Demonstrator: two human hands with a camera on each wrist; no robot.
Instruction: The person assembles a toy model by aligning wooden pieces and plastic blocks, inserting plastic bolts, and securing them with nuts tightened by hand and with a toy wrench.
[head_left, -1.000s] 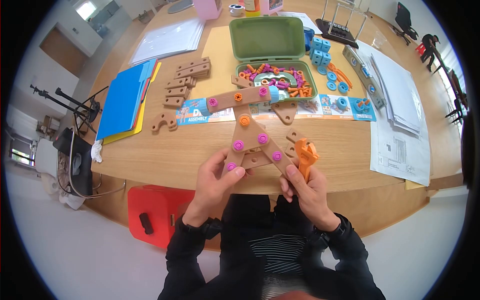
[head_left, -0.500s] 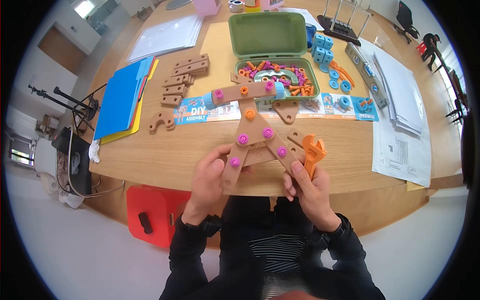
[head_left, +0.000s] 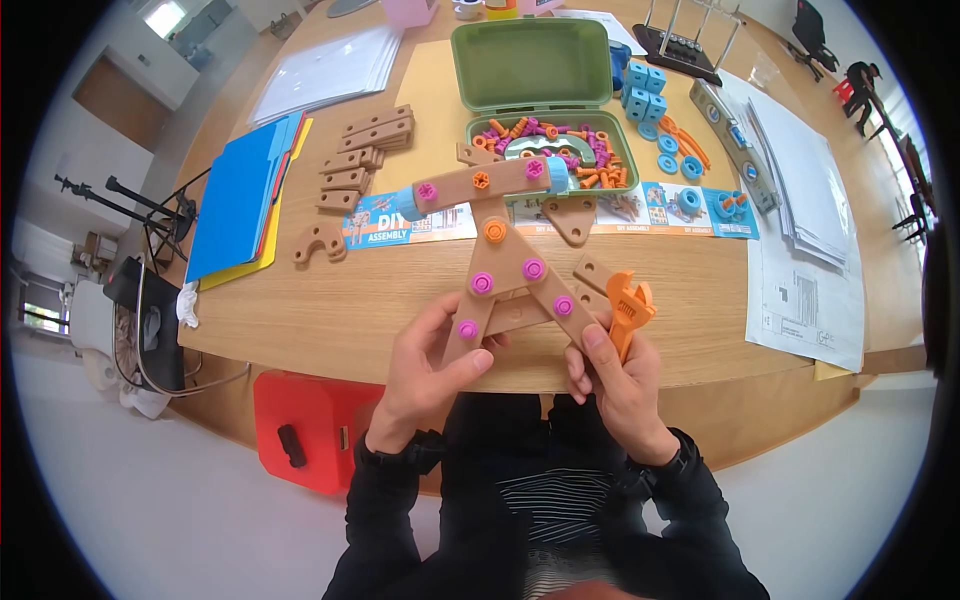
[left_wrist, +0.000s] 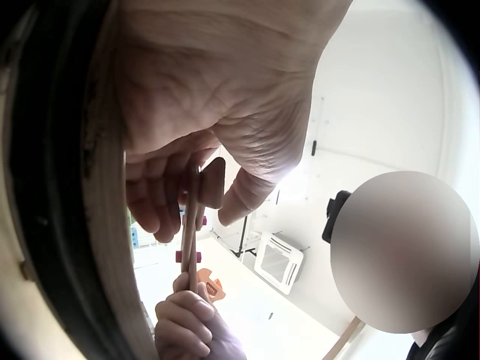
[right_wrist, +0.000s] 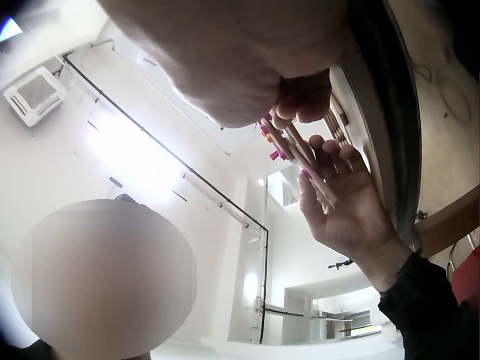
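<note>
An A-shaped assembly of brown toy strips (head_left: 508,255), joined by pink and orange bolts, is held up in front of me. Across its top runs a crossbar (head_left: 455,190) with blue end pieces. My right hand (head_left: 625,385) pinches the lower right leg under its thumb and also holds an orange toy wrench (head_left: 630,305), whose head points up. Around the lower left leg is my left hand (head_left: 420,365), fingers behind and thumb in front. The left wrist view shows that thumb (left_wrist: 244,199) apart from the wooden strip (left_wrist: 214,182), fingers loosely bent.
Behind the assembly stands an open green box (head_left: 540,105) of bolts and nuts on a printed sheet (head_left: 410,228). Brown strips (head_left: 365,150) and blue folders (head_left: 245,200) lie left, blue cubes (head_left: 643,92) right. Loose brown pieces (head_left: 590,270) lie under the assembly's right side.
My left hand let go of the left leg's end, its thumb lifting off, then the thumb came back over it. The assembly shifted slightly; my right hand kept its grip on leg and wrench.
</note>
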